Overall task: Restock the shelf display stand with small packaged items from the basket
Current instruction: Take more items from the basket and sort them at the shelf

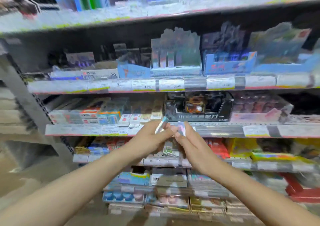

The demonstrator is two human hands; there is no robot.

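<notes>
Holding two small packets before the shelf: left hand (152, 135) pinches slim blue-capped white packet (161, 127), right hand (187, 139) pinches pale lilac packet (181, 128); blur, perhaps loosely; I risk dropping either

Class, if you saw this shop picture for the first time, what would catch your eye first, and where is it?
Two bare hands meet at the centre: the left hand pinches a slim blue-tipped packet, the right hand a small pale packet. Just behind them, on the shelf, stands a black display box.
</notes>
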